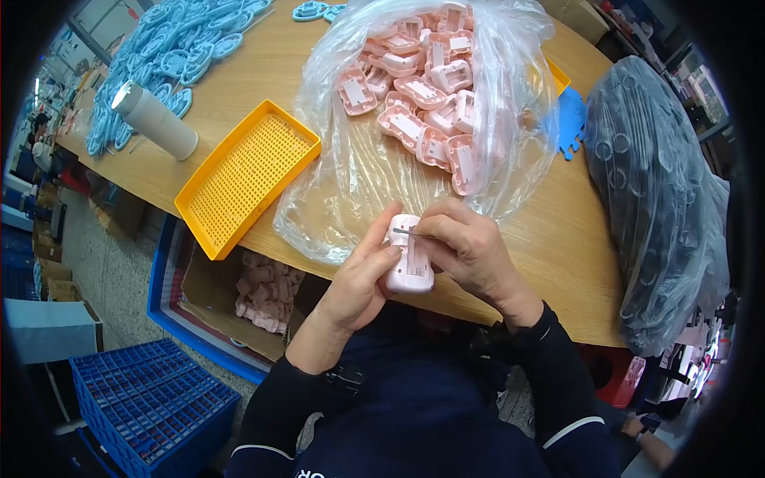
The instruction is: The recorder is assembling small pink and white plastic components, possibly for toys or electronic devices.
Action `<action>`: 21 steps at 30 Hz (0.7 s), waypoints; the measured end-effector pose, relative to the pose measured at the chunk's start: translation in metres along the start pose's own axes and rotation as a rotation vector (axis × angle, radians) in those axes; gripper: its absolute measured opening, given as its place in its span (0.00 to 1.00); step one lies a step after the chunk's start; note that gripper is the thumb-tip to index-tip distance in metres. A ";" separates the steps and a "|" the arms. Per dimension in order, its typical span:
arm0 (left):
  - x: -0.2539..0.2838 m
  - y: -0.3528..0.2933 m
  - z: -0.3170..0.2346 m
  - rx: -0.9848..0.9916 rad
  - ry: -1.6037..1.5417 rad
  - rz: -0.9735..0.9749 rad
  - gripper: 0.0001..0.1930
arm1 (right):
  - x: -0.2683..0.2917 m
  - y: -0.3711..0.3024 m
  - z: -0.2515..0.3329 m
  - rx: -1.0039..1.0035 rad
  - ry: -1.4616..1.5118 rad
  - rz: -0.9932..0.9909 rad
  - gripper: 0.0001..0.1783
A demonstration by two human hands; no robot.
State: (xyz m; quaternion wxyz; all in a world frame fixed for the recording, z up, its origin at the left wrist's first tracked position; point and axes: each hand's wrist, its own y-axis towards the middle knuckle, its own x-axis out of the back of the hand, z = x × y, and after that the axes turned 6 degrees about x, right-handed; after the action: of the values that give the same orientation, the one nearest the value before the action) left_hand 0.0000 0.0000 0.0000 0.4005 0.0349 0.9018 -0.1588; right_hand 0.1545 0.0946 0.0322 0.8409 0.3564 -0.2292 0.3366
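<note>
My left hand (pixel 356 279) is closed round a pale pink plastic casing (pixel 410 280), its thumb laid across the near face. The casing has a long recess down its middle and is held just over the table's near edge. In my right hand (pixel 476 247) a thin grey metal tool (pixel 401 231) is pinched, its tip touching the casing's upper part. Fingers cover the rest of the tool, so its exact kind is unclear. Beyond both hands lies a clear plastic bag (pixel 351 179), opened out, with many similar pink casings (pixel 422 92) heaped in it.
On the wooden table (pixel 542 263), a yellow perforated tray (pixel 243 175) sits left of the bag. A white bottle (pixel 155 119) and heaped blue plastic parts (pixel 179 60) lie further left. A full grey plastic bag (pixel 657 199) stands right. Below are a cardboard box (pixel 211 279) and blue crate (pixel 151 398).
</note>
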 end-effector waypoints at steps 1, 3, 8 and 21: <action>-0.001 -0.001 0.000 0.005 -0.009 -0.008 0.32 | 0.001 0.000 0.001 0.013 -0.043 0.023 0.13; 0.000 -0.001 0.000 0.013 -0.015 -0.016 0.32 | -0.001 0.001 0.001 0.025 -0.085 0.042 0.14; 0.000 -0.001 -0.003 0.045 -0.124 0.029 0.33 | -0.007 -0.004 -0.005 -0.005 0.147 -0.063 0.11; -0.002 -0.005 0.002 0.070 -0.144 0.085 0.32 | -0.003 -0.006 0.001 -0.012 -0.075 -0.013 0.08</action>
State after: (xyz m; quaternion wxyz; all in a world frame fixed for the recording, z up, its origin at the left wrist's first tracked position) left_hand 0.0019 -0.0049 0.0011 0.4690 0.0756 0.8623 -0.1753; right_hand 0.1573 0.0893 0.0286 0.8362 0.3650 -0.2601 0.3160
